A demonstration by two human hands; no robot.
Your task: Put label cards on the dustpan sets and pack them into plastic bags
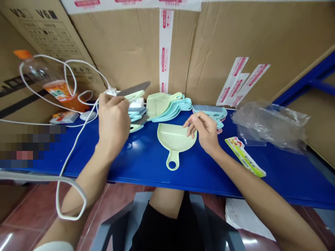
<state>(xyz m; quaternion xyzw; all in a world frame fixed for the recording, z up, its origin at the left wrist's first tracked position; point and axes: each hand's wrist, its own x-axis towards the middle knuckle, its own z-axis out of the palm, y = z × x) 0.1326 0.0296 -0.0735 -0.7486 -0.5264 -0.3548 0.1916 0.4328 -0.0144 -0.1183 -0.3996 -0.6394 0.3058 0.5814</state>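
A pale green dustpan (176,139) lies on the blue table in front of me, its handle with a round hole towards me. My left hand (113,113) is raised beside the brush pile, closed on a small brush (134,94) with a pale green handle and grey bristles. Over the dustpan's right edge hangs my right hand (204,130), fingers loosely bent and apart, holding nothing. Whether its fingertips touch the rim I cannot tell. Behind the dustpan is a stack of green and light blue dustpans (180,106). More brushes (137,115) are piled left of that stack.
Light blue brushes (213,111) lie at the back right. Further right are a printed card (246,157) and a clear plastic bag (272,122). An orange drink bottle (59,90) and looped white cable (75,141) occupy the left. Cardboard (125,45) stands behind the table (146,167).
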